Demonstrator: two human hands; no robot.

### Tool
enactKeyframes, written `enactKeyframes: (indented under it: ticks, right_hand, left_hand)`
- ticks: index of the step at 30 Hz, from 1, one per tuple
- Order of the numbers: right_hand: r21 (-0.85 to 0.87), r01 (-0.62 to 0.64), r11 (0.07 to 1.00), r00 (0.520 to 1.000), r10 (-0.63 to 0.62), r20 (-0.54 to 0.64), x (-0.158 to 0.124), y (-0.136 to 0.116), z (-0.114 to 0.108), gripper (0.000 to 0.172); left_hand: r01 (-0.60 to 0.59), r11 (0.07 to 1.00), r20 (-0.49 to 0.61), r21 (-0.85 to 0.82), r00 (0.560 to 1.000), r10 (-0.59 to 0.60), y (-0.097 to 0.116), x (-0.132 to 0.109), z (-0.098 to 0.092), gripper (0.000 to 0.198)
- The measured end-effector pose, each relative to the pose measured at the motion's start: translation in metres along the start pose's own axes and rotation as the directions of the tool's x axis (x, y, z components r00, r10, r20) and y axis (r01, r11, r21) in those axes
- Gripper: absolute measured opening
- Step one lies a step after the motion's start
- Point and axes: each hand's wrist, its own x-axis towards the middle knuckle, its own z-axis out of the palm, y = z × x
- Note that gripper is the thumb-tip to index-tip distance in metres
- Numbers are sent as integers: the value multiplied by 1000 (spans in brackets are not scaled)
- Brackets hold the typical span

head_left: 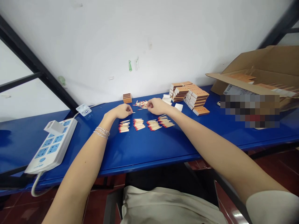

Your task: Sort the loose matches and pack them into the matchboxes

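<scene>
Both of my arms reach across a blue table [149, 146]. My left hand [121, 111] is curled into a loose fist with a single match pinched at its fingertips. My right hand [157, 106] is closed at the edge of a loose heap of red-tipped matches [140, 104] and seems to pinch some of them. Just in front of the hands lie several small sorted bundles of matches [146, 124] in a row. A silver bracelet circles my left wrist.
Stacks of orange matchboxes [190, 95] and white inner trays [178, 106] stand to the right, one small stack [127, 98] at the back. An open cardboard carton [259, 77] sits far right. A white and blue power strip [52, 143] lies at the left.
</scene>
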Motion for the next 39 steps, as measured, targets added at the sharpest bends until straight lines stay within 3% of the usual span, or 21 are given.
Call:
enactKeyframes:
  ticks: [3, 8, 16, 24, 31, 34, 39]
  right_hand:
    - [66, -11, 998, 1000, 13, -22, -2, -12, 3, 19]
    - [233, -81, 969, 992, 101, -73, -4, -28, 3, 15]
    - [509, -129, 851, 990, 136, 23, 3, -27, 22, 13]
    - [287, -38, 957, 998, 20, 65, 1, -35, 27, 18]
    - [291, 66, 954, 980, -118, 162, -2, -35, 23, 30]
    - [284, 55, 957, 980, -106, 167, -3, -35, 17, 32]
    - [128, -39, 991, 999, 36, 27, 0, -21, 8, 32]
  left_hand:
    - [11, 1000, 55, 9, 998, -11, 0, -3, -5, 25]
    - [-45, 999, 10, 4, 999, 45, 1, -4, -3, 30]
    - [-79, 996, 66, -28, 995, 81, 2, -5, -6, 25]
    - [53, 995, 178, 87, 982, -68, 1, -17, -21, 23]
    - [71, 995, 240, 66, 967, -85, 4, -18, -21, 23]
    - [62, 997, 253, 52, 965, -73, 6, -19, -21, 22]
    - [36, 995, 187, 91, 981, -53, 5, -16, -18, 22]
